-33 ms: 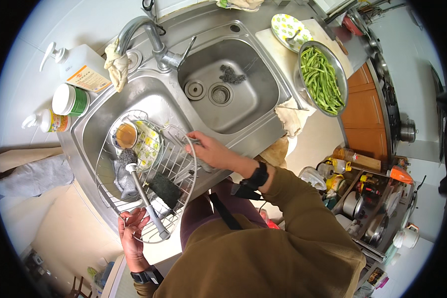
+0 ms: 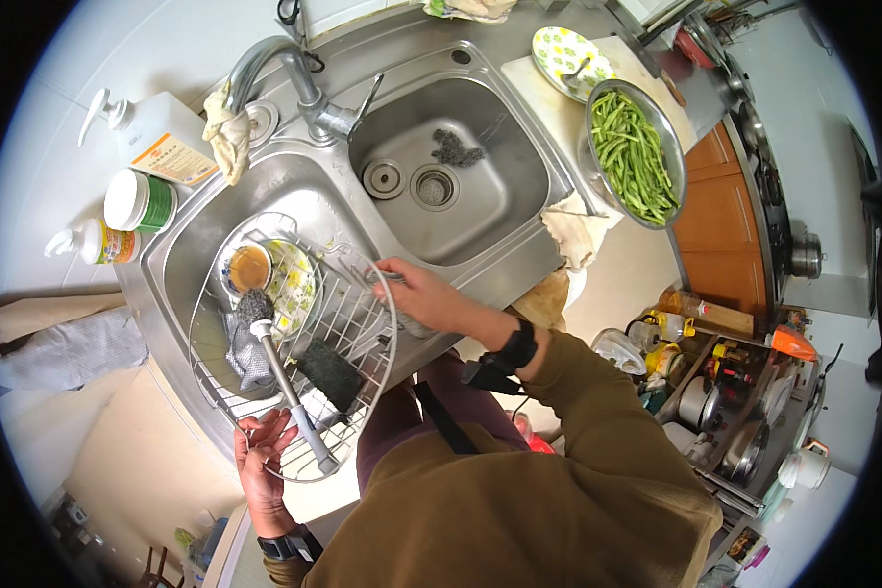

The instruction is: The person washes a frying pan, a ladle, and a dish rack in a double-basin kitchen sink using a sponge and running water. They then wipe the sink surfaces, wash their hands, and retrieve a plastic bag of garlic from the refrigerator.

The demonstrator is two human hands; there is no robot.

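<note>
Wire basket (image 2: 394, 338) half over the left basin (image 2: 299, 191) — right rim nudged slightly rightward, right hand (image 2: 416, 299) along with it, so handling continues. Left hand (image 2: 263, 453): fingers curled around near rim; right fingers bent — exact hold, cannot tell.

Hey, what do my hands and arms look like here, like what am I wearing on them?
Both your left hand and right hand are without gloves. You have long, plain olive-brown sleeves; the right sleeve is the fuller in view. The left wristband is black, and the right wristband is also black, with a dark, boxy piece beside it.
</note>
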